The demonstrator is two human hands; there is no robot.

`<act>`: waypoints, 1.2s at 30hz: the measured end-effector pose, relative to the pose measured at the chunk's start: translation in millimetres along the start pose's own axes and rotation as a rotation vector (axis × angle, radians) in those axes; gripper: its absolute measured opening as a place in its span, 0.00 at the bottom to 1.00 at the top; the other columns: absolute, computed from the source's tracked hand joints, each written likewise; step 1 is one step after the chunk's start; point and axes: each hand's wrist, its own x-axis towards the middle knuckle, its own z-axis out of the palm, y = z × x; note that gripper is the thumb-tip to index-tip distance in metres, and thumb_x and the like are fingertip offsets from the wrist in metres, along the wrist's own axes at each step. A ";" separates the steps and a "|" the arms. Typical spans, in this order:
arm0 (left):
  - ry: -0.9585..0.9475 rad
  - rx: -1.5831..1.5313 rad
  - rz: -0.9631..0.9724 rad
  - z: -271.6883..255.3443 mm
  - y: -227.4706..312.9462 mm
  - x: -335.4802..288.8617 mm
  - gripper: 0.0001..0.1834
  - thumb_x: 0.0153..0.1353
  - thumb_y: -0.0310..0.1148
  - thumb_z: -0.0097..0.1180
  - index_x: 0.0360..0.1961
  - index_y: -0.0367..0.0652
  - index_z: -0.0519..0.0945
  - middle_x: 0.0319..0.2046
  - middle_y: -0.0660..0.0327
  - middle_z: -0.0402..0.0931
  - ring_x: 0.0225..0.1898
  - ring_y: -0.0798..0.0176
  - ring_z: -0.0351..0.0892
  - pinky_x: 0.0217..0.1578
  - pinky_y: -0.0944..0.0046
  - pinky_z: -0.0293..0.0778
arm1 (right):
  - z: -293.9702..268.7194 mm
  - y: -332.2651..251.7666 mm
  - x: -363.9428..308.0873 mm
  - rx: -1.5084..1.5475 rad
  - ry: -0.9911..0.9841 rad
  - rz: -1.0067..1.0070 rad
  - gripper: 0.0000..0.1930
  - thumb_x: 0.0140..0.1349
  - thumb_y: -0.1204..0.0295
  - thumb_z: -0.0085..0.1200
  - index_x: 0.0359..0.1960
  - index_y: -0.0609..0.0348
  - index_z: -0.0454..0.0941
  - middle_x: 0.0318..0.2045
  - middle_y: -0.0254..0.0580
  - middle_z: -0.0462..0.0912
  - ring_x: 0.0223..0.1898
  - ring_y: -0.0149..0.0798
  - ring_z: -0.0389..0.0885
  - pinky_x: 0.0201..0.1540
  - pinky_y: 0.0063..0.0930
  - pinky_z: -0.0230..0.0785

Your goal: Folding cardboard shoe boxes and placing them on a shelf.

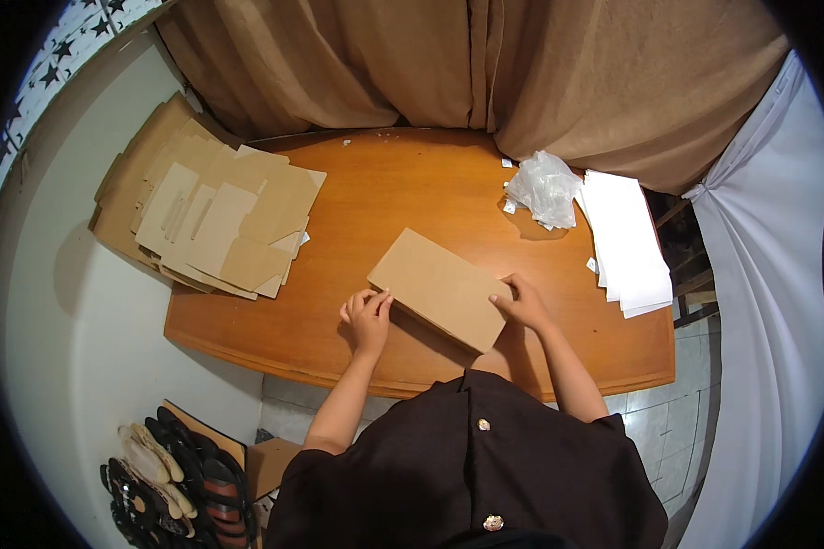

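A closed brown cardboard box (pixel 441 285) lies at a slant near the front middle of the wooden table (pixel 384 192). At its right end, my right hand (pixel 524 304) grips the corner, with the thumb on top and the fingers along the far side. My left hand (pixel 368 318) is at the box's near left edge, its thumb and fingertips pinched together. Whether those fingertips hold the edge or something tiny is too small to tell.
Flattened cardboard box blanks (pixel 224 210) are stacked at the table's left. A crumpled clear plastic bag (pixel 545 190) and white paper sheets (pixel 624 242) lie at the right. Brown curtains (pixel 339 64) hang behind the table. Sandals and shoes (pixel 174 480) stand low on the left.
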 end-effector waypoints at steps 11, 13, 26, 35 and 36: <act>-0.429 -1.170 -0.535 18.5 20.2 -73.0 0.36 0.69 0.36 0.33 0.67 0.49 0.25 0.69 0.54 0.31 0.69 0.57 0.34 0.65 0.60 0.39 | 75.3 -11.8 -65.9 0.620 -0.190 -0.166 0.40 0.56 0.68 0.57 0.67 0.58 0.48 0.65 0.52 0.55 0.66 0.43 0.53 0.65 0.33 0.45; -0.381 -1.244 -0.565 -9.1 34.6 -78.2 0.36 0.69 0.35 0.33 0.67 0.48 0.25 0.69 0.53 0.31 0.69 0.57 0.34 0.65 0.61 0.39 | 77.8 -32.6 -86.2 0.698 -0.223 -0.204 0.43 0.54 0.68 0.58 0.68 0.59 0.45 0.66 0.52 0.51 0.67 0.42 0.48 0.66 0.34 0.41; 0.450 -1.315 -0.523 -228.4 17.0 -105.5 0.33 0.64 0.25 0.37 0.68 0.48 0.40 0.67 0.57 0.44 0.67 0.58 0.47 0.63 0.59 0.51 | 140.8 -190.8 -99.0 0.579 -0.450 -0.982 0.41 0.55 0.64 0.56 0.68 0.53 0.46 0.68 0.57 0.43 0.69 0.54 0.41 0.66 0.45 0.39; 0.728 -0.782 -0.142 -390.4 39.2 -254.0 0.28 0.59 0.41 0.49 0.59 0.46 0.56 0.68 0.52 0.18 0.70 0.55 0.22 0.65 0.54 0.33 | 218.3 -325.5 -197.4 0.846 -1.238 -1.110 0.40 0.62 0.68 0.50 0.69 0.46 0.36 0.68 0.59 0.29 0.69 0.55 0.34 0.66 0.47 0.36; 0.761 -0.715 -0.046 -404.2 44.9 -273.7 0.29 0.59 0.44 0.50 0.58 0.47 0.57 0.68 0.51 0.17 0.70 0.53 0.21 0.65 0.53 0.33 | 230.8 -332.2 -214.7 0.843 -1.298 -1.132 0.40 0.62 0.68 0.50 0.69 0.46 0.36 0.68 0.59 0.29 0.69 0.55 0.34 0.66 0.47 0.36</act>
